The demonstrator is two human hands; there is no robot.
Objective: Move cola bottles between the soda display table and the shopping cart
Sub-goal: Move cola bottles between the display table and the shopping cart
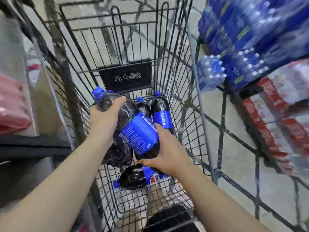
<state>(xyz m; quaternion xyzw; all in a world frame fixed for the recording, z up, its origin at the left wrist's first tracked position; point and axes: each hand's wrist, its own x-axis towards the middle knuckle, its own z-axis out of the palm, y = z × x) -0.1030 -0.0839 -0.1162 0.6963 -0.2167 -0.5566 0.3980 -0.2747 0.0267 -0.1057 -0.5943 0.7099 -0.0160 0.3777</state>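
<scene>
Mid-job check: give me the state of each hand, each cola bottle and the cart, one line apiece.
Left hand: grips the held bottle's upper part.
Right hand: grips the same bottle's base.
Held dark blue-labelled plastic cola bottle: capped, tilted, over the cart.
Two blue-capped cola bottles behind it: capped, inside the cart.
Cola bottle nearest the person: lying on its side.
Wire shopping cart: holds bottles.

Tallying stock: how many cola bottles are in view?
4: one held in both hands, two at the cart's far end, one lying nearest. More may be hidden.
</scene>
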